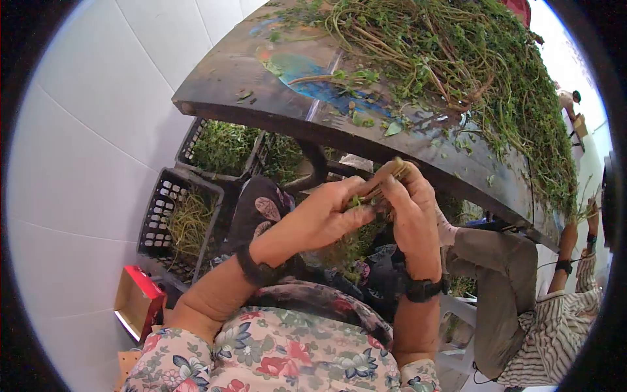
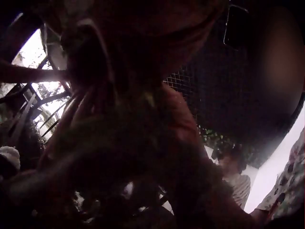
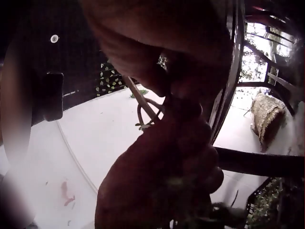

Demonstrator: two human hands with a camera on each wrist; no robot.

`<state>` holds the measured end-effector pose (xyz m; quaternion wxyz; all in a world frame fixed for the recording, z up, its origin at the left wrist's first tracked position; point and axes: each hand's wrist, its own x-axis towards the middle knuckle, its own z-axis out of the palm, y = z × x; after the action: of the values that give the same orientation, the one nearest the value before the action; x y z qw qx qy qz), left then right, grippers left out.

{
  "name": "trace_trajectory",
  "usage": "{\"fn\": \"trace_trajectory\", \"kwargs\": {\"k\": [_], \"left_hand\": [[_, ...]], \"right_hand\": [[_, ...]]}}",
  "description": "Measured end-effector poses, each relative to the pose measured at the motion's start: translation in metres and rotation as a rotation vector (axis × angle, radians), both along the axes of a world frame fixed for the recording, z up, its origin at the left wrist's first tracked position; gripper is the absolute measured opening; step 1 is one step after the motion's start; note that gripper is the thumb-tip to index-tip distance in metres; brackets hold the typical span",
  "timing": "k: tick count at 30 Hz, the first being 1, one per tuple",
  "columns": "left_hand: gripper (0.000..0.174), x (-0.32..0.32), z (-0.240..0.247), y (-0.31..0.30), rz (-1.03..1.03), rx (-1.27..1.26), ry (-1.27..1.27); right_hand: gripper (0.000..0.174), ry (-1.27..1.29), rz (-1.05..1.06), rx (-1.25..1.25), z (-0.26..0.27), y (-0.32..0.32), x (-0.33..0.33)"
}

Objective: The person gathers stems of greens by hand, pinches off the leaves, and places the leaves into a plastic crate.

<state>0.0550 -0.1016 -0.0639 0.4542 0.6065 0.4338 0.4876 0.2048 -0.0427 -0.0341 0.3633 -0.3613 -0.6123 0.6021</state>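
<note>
In front of the table edge, both hands meet around a small bunch of leafy green stems (image 1: 371, 194). My left hand (image 1: 330, 210) grips it from the left, thumb and fingers bent around the stems. From the right, my right hand (image 1: 413, 201) pinches the stem ends, its thumb laid along them. Blurry greenery (image 1: 353, 248) hangs below the hands, over the lap. The left wrist view is very dark, with some stems (image 2: 85, 106) faintly showing. A thicker stem (image 3: 141, 101) sticks out beside the fingers in the right wrist view.
A large heap of leafy stems (image 1: 450, 59) covers much of the dark table (image 1: 225, 81). Beneath its left end stand black crates (image 1: 151, 219) holding greens and pale stems. A red box (image 1: 147, 291) is at lower left. Another person in grey trousers (image 1: 499, 274) sits close at right.
</note>
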Motion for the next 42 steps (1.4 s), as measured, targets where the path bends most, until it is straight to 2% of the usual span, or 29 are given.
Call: {"fn": "trace_trajectory", "kwargs": {"k": [3, 6, 8, 14, 17, 20, 21, 24, 27, 29, 30, 32, 35, 38, 41, 42], "left_hand": [[0.025, 0.001, 0.017, -0.011, 0.012, -0.3, -0.357], [0.027, -0.004, 0.023, -0.01, -0.101, -0.454, -0.443], [0.025, -0.004, 0.02, -0.009, -0.138, -0.45, -0.452], [0.022, -0.002, 0.024, -0.009, -0.017, -0.447, -0.362], [0.024, -0.003, 0.02, -0.008, 0.03, -0.366, -0.283], [0.025, -0.001, 0.0, -0.008, 0.036, -0.197, -0.238], [0.025, 0.0, -0.002, -0.007, 0.036, -0.132, -0.228], [0.027, 0.004, 0.006, -0.007, 0.036, -0.261, -0.436], [0.026, -0.002, 0.007, -0.01, 0.051, -0.319, -0.35], [0.027, -0.001, 0.009, -0.012, 0.127, -0.487, -0.517], [0.027, -0.001, 0.009, -0.013, 0.166, -0.571, -0.599], [0.026, -0.002, 0.01, -0.013, 0.117, -0.525, -0.597], [0.027, -0.004, 0.007, -0.012, 0.046, -0.452, -0.516], [0.026, -0.002, 0.009, -0.011, 0.046, -0.394, -0.47], [0.02, -0.007, 0.001, -0.01, 0.027, -0.385, -0.4], [0.018, -0.01, -0.002, -0.01, 0.012, -0.389, -0.365]], "right_hand": [[0.014, 0.056, 0.012, 0.042, -0.007, 0.004, -0.001], [0.015, 0.05, 0.047, -0.006, 0.0, 0.001, -0.002], [0.017, 0.071, 0.102, -0.134, 0.008, -0.001, -0.002], [0.024, 0.034, -0.198, 0.152, -0.014, -0.008, -0.011], [0.023, -0.177, -0.25, 0.169, -0.014, -0.015, -0.005], [0.019, -0.189, -0.082, 0.012, -0.009, -0.016, -0.005], [0.018, -0.177, -0.091, 0.028, -0.01, -0.015, -0.005], [0.015, -0.127, -0.106, 0.047, -0.011, -0.013, -0.003], [0.016, -0.003, -0.108, -0.01, -0.011, -0.013, -0.003], [0.015, 0.143, -0.117, -0.076, -0.012, -0.013, -0.003], [0.015, 0.115, -0.121, -0.041, -0.013, -0.012, -0.003], [0.014, 0.059, -0.131, 0.031, -0.018, -0.01, -0.002], [0.012, 0.251, -0.154, -0.097, -0.011, -0.012, -0.005], [0.013, 0.184, -0.05, -0.133, -0.011, -0.007, 0.003], [0.013, 0.112, -0.11, -0.074, -0.006, -0.011, 0.001], [0.013, 0.17, -0.159, -0.068, -0.005, -0.01, 0.002]]}}
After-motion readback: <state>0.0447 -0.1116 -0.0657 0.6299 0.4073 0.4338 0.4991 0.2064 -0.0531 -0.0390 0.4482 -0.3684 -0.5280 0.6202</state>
